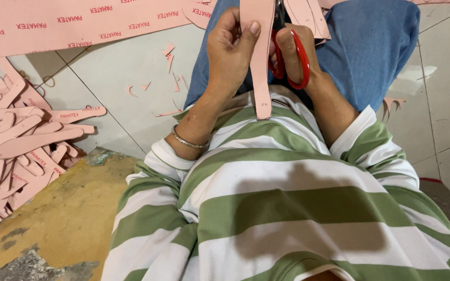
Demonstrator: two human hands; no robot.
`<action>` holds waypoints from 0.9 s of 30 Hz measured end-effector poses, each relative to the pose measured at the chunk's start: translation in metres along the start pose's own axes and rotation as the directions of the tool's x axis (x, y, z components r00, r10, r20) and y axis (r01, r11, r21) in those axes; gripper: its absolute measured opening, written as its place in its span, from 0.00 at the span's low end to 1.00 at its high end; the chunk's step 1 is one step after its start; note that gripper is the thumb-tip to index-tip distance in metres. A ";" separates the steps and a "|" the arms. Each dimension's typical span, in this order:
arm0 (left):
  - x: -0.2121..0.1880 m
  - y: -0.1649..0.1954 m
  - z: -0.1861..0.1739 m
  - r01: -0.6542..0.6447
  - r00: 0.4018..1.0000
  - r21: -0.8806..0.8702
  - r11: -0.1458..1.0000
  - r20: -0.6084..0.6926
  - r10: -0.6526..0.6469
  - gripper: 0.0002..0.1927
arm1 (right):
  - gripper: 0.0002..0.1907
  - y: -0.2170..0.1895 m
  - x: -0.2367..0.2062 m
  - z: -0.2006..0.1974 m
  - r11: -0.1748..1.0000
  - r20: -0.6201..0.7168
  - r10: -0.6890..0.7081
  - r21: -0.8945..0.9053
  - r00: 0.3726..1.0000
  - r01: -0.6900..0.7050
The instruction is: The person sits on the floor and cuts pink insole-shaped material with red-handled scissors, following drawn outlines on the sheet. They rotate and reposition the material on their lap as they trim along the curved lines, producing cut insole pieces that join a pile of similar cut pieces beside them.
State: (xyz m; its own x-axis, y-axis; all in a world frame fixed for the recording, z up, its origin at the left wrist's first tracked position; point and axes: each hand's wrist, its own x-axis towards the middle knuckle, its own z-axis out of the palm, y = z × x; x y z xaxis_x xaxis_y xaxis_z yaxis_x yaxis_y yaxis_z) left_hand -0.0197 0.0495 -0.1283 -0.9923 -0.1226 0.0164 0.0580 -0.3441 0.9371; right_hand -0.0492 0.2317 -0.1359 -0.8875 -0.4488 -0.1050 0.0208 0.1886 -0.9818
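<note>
My left hand (230, 49) grips a long pink cut-out strip (261, 78) that hangs down over my striped shirt, thumb pressed on its face. My right hand (294, 49) has its fingers through the red handles of a pair of scissors (299, 60), whose dark blades point up beside the strip at the frame's top edge. Both hands sit close together above my blue-jeaned knee (371, 47). A thin metal bangle (188, 141) circles my left wrist.
A heap of pink cut-out strips (16, 145) lies on the floor at left. A large pink printed sheet (79, 23) spreads across the top left. Small pink offcuts (169, 57) dot the white floor tiles. A worn yellow ledge (63, 213) runs under my left side.
</note>
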 end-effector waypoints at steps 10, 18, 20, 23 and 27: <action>0.001 0.004 -0.002 0.047 0.999 -0.007 0.999 -0.016 -0.047 0.04 | 0.41 -0.011 0.000 0.002 0.998 0.033 0.030 0.051 0.999 -0.031; 0.001 0.000 -0.007 0.075 0.994 0.031 0.997 -0.079 -0.073 0.04 | 0.32 -0.013 0.002 0.004 0.977 0.024 0.156 0.142 0.987 -0.158; 0.004 0.001 -0.008 0.073 0.994 0.037 0.997 -0.086 -0.070 0.05 | 0.29 -0.014 0.004 0.004 0.957 0.010 0.243 0.163 0.970 -0.241; 0.002 0.005 -0.008 0.119 0.988 0.076 0.990 -0.107 -0.110 0.05 | 0.30 -0.020 0.006 0.003 0.985 0.027 0.163 0.050 0.986 -0.164; 0.004 0.012 -0.008 0.102 0.989 0.088 0.991 -0.115 -0.091 0.04 | 0.29 -0.031 0.009 0.003 0.964 0.036 0.240 0.110 0.970 -0.242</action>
State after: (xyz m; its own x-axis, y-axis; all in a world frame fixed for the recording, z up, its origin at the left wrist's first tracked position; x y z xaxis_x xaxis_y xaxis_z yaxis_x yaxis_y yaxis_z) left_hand -0.0226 0.0374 -0.1199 -0.9744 -0.1964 -0.1095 -0.0533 -0.2711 0.9611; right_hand -0.0567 0.2192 -0.1072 -0.8394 -0.4219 -0.3428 0.2856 0.1943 -0.9385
